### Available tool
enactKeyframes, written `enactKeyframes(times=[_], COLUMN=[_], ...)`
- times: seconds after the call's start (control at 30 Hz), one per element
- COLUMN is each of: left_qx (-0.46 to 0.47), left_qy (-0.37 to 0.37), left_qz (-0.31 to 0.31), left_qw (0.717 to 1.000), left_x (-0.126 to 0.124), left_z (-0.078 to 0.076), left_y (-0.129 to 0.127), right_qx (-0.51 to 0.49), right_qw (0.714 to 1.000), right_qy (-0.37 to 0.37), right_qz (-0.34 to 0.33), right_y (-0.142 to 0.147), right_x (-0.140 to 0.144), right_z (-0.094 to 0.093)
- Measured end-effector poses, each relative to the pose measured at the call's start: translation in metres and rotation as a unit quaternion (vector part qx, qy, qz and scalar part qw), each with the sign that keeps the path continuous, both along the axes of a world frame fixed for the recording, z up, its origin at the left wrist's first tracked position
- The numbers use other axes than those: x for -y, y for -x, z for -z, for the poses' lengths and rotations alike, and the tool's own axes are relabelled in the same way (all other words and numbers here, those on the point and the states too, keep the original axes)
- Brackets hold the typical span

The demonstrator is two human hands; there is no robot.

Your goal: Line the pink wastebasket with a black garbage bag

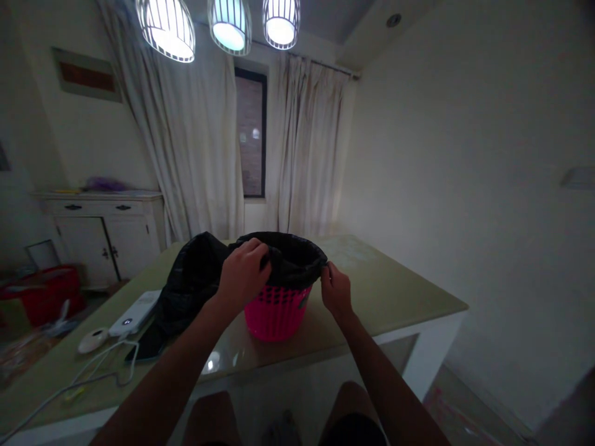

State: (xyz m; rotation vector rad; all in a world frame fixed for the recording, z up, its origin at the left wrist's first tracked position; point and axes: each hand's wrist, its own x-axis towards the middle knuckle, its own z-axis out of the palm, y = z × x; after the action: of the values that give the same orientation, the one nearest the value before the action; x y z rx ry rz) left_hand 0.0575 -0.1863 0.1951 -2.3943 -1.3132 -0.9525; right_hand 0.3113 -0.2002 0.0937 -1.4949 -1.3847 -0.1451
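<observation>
A pink plastic basket (pixel 276 313) stands on the green-topped table (pixel 395 291), lined with a black bin bag (pixel 288 257) folded over its rim. My left hand (pixel 242 272) grips the bag's edge at the near left of the rim. At the right side of the rim my right hand (pixel 334 290) pinches the bag's edge. More black plastic (pixel 190 285) lies bunched on the table to the left of the basket.
A white power bank (pixel 134 313), a white round device (pixel 93 339) with a cable and a dark phone (pixel 149 347) lie on the table's left. A white cabinet (pixel 100 232) and red box (pixel 41 291) stand at the left; curtains (pixel 199 155) hang behind.
</observation>
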Motion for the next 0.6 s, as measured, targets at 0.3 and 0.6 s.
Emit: enactKeyframes(times=[0.3, 0.6], left_qx=[0.001, -0.024], left_qy=[0.173, 0.121], left_qz=[-0.086, 0.017], left_qw=[0.981, 0.992], left_x=[0.005, 0.012], left_z=[-0.005, 0.005], left_y=[0.000, 0.010], right_qx=[0.090, -0.012], right_qw=[0.977, 0.983], right_qy=[0.179, 0.174], right_qz=[0.078, 0.056], right_y=[0.013, -0.021], right_x=[0.021, -0.001], right_z=[-0.034, -0.067])
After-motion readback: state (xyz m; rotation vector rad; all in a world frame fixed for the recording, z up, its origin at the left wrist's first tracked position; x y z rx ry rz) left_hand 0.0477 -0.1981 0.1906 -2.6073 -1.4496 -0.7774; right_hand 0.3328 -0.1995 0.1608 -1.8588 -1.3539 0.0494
